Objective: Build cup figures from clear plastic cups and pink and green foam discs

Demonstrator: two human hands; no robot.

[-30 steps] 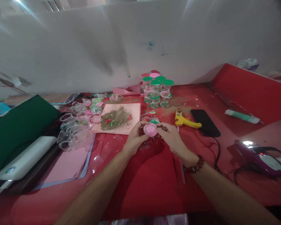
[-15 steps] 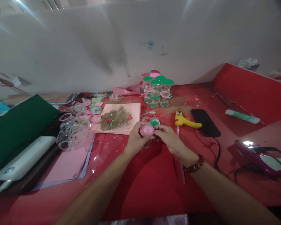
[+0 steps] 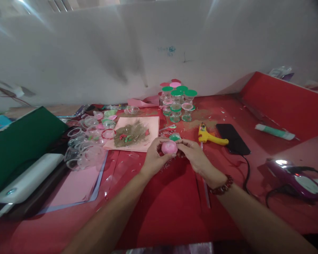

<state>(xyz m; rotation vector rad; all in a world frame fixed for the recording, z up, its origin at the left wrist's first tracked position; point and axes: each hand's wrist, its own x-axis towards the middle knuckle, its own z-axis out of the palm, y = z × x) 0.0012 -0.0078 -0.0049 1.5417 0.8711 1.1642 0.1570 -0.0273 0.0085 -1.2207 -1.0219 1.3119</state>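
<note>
A small clear plastic cup with a pink round face [image 3: 169, 147] is held low over the red table between both hands. My left hand [image 3: 156, 155] wraps round its left side, thumb at the lower front. From the right, the fingertips of my right hand [image 3: 192, 153] pinch its upper rim. Just behind the cup lies a green disc piece [image 3: 175, 137], partly hidden by it. Farther back stand stacked clear cups with green discs [image 3: 176, 93] and pink or red ones on top.
A yellow glue gun [image 3: 212, 138] and a black phone [image 3: 232, 138] lie at right. Brown sand [image 3: 132, 134] is heaped on pink paper. Loose clear cups [image 3: 87, 151] crowd the left, beside a white power bank [image 3: 29, 178]. A purple device [image 3: 299, 180] sits far right.
The pink-faced cup has shifted slightly right and its face has tilted. It now covers more of the green disc piece. Both hands keep hold of it.
</note>
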